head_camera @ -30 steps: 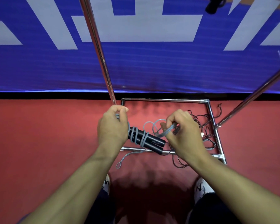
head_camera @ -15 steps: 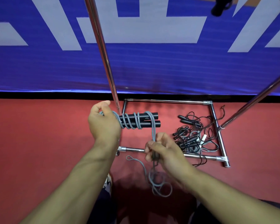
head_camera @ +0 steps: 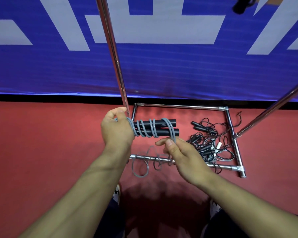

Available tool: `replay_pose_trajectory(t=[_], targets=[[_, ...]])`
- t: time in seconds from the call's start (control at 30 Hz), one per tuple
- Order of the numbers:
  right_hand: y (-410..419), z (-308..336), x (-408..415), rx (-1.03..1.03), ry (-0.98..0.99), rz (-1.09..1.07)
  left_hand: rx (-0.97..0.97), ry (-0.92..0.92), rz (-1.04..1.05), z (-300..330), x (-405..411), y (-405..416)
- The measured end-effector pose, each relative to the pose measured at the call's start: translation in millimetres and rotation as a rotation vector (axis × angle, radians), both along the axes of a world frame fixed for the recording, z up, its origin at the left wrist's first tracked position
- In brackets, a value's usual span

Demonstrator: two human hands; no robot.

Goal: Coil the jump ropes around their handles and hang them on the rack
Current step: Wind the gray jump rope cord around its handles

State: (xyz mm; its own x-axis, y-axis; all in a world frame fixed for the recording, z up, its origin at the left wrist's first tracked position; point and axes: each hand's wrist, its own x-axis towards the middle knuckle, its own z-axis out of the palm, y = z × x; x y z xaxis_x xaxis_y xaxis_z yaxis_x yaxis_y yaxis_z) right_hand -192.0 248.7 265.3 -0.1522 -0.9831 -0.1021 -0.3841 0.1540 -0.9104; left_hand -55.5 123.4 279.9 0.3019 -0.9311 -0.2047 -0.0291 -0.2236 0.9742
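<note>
Black handles (head_camera: 159,129), two, one grey rope (head_camera: 171,130)

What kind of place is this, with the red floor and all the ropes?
Probably a sports hall or gym, though I can't be sure. The red floor looks like court flooring, a blue banner with big white shapes runs along its edge, and a heap of jump ropes lies inside a metal rack.

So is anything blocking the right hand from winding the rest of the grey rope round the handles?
Nothing visible does. The left hand holds the handles up; the right hand grips the grey rope just below them. The slack hangs over the rack's base bar.
</note>
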Motion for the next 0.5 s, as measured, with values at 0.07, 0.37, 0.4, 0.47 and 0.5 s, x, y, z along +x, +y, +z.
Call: replay_pose_trajectory(t=[0.07,0.37,0.4,0.47,0.5], targets=[[-2.5,-1.2,-0.4,-0.045,-0.050,-0.022,0.001,-0.007,-0.004,-1.8,-1.6,1.4],[-6.3,4.4,-0.9,-0.002,-0.413,-0.077,0.015,0.025,-0.002,0.2,-8.0,8.0],[-8.3,5.2,-1.5,-0.007,-0.440,-0.073,0.025,0.034,-0.005,0.0,-8.8,9.0],[-10.6,6.2,-1.9,-0.010,-0.444,-0.066,0.057,0.061,-0.010,-0.4,-10.4,11.0],[-11.2,5.9,-2.1,-0.010,-0.449,-0.068,0.072,0.073,-0.012,-0.5,-11.2,11.8]])
